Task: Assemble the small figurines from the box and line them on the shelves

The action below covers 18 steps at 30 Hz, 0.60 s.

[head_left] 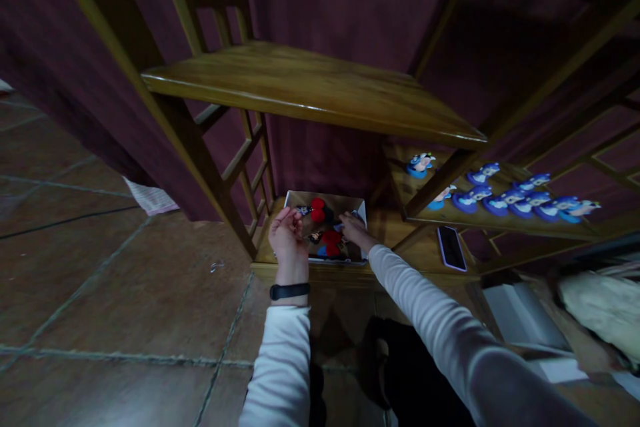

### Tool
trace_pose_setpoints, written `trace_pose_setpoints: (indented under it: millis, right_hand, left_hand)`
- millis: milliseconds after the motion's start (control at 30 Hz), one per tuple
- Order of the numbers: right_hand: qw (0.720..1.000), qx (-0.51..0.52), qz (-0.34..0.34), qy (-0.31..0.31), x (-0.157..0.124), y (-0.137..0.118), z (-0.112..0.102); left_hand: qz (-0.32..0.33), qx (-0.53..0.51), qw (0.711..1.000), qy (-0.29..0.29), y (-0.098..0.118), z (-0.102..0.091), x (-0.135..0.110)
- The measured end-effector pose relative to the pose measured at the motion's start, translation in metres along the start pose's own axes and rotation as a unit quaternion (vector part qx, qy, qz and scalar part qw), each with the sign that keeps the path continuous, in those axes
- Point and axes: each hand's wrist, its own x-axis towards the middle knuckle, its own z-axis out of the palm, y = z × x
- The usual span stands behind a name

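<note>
A shallow cardboard box point(325, 199) with a light rim sits on the lowest wooden shelf. Inside lie several small figures with dark parts and round red pieces, one red piece point(318, 209) toward the back and another red piece point(332, 241) nearer the front. My left hand point(289, 235), with a dark band on the wrist, is over the box's left side, its fingers curled together; anything in them is too small to make out. Reaching in from the right, my right hand point(354, 225) has its fingers drawn together among the figures, and what they grip is unclear.
Blue-and-white figurines point(505, 200) stand in a row on the shelf at right. A phone point(451, 248) lies on the low shelf. Above the box juts a wooden shelf point(310, 87). A grey carton point(525, 317) and a pale bag point(600, 307) are at lower right.
</note>
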Motion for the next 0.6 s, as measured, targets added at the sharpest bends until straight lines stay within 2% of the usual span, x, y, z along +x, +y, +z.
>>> trace_pose_setpoints:
  millis: [67,167,233,300,400,500,600]
  right_hand:
    - [0.994,0.108,0.029,0.015,0.005,0.001,0.001]
    - [0.957,0.264,0.093,0.071,0.009,0.005,0.002]
    - [0.938,0.314,0.114,0.090,0.009,0.008,0.003]
    - [0.943,0.302,0.119,0.071,0.007,0.010,0.005]
    - [0.971,0.212,0.104,0.025,0.003,0.009,0.005]
    - [0.994,0.096,0.051,-0.011,-0.003,0.003,0.003]
    - [0.999,0.028,0.003,-0.030,-0.008,-0.003,0.001]
  left_hand:
    - [-0.012,-0.007,1.000,-0.002,0.002,0.000,-0.001]
    - [-0.033,-0.020,0.999,-0.008,0.006,-0.002,-0.002]
    - [-0.038,-0.024,0.999,-0.006,0.009,-0.003,-0.002]
    - [-0.043,-0.021,0.999,-0.002,0.011,-0.004,-0.001]
    - [-0.048,-0.013,0.999,0.003,0.013,-0.006,0.001]
    - [-0.051,-0.009,0.999,0.004,0.015,-0.008,0.006]
    - [-0.052,-0.008,0.999,0.007,0.018,-0.010,0.009]
